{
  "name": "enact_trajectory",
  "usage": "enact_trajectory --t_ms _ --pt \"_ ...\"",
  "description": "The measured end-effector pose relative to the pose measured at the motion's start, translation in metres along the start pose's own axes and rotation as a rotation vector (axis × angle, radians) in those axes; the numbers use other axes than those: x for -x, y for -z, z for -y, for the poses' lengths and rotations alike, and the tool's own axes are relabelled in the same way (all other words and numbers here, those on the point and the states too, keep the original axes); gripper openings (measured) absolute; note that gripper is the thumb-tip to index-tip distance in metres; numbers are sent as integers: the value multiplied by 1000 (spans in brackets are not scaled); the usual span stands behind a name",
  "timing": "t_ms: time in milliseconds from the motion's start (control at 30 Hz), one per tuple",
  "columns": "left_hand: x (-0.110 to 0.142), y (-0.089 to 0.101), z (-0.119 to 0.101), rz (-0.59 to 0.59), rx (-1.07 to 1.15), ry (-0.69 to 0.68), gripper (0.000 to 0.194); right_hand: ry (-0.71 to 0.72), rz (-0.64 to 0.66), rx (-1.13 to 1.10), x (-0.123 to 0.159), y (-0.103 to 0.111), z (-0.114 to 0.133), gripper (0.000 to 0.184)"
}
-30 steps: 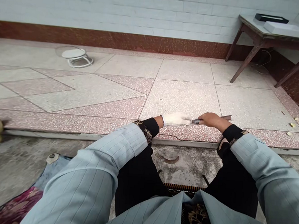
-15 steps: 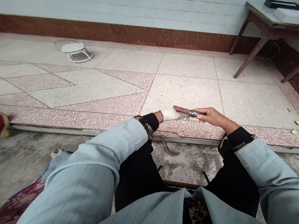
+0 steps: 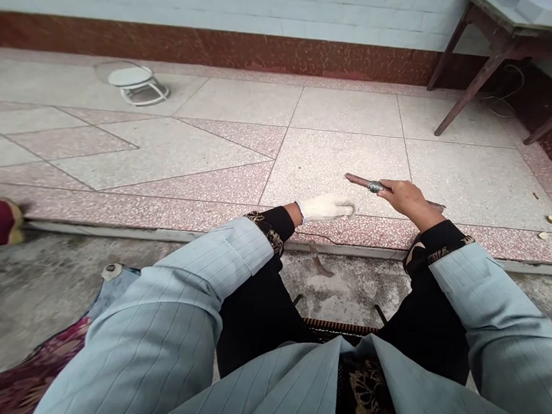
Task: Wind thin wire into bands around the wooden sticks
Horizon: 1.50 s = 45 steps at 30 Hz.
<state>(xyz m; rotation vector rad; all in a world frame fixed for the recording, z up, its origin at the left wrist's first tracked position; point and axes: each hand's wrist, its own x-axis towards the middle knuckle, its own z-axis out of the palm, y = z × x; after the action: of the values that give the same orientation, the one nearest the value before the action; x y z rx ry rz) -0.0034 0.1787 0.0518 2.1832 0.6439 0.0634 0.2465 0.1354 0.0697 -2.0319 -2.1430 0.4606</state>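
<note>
My right hand [image 3: 404, 197] is closed around a brown wooden stick [image 3: 357, 180] with silvery wire [image 3: 375, 187] wound round it, just beyond my fingertips. One end of the stick points to the left, and its other end shows past my wrist. My left hand [image 3: 327, 208], in a white knitted glove, is apart from the stick, lower and to the left. Its fingers reach rightward, slightly bent, and nothing shows in them. On the concrete below lies a curved brown piece [image 3: 321, 266], its kind unclear.
A raised tiled floor [image 3: 211, 183] has its edge in front of my knees. A small white stool [image 3: 134, 77] stands at the back left, a wooden table [image 3: 500, 33] at the back right. A red shoe [image 3: 1, 222] and patterned cloth [image 3: 43, 355] are at the left.
The stick has come away from my gloved left hand. My right hand has lifted it up and to the right, and more of its far end shows. The view has tilted slightly downward.
</note>
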Motion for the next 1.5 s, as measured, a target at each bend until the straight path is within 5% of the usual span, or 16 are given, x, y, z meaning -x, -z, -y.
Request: enact_trajectory --t_ms 167,333,433,567,700,867,967,1033,1167,1233,1300,1400,1500 --pt "1 10 -2 -51 -165 3 34 70 381 87 5 -5 17 35" --pt "1 9 9 -58 18 21 34 391 730 -350 16 -10 24 36" --pt "0 4 15 -83 251 81 33 423 615 -660 17 -8 20 45" --pt "1 -5 12 -61 359 73 33 128 178 -944 11 -6 13 42" --pt "-1 -10 7 -8 225 24 36 -39 125 -809 4 -9 11 36" --pt "-2 -9 12 -18 58 38 29 -29 136 -413 2 -13 6 39" --pt "0 -10 11 25 5 16 27 20 214 -153 2 -16 3 38" --pt "2 -10 8 61 11 -6 26 84 382 -88 3 -17 4 35" --pt "4 -7 3 103 66 -26 26 326 814 -283 9 -12 8 36" --pt "5 -4 3 104 159 -11 29 414 870 -481 14 -5 9 40" --pt "6 -1 5 58 295 0 33 380 727 -731 18 2 10 40" --pt "5 -1 8 -25 456 -11 35 198 331 -1064 20 8 10 33" --pt "2 -5 11 23 450 3 34 36 105 -1157 14 5 6 27"
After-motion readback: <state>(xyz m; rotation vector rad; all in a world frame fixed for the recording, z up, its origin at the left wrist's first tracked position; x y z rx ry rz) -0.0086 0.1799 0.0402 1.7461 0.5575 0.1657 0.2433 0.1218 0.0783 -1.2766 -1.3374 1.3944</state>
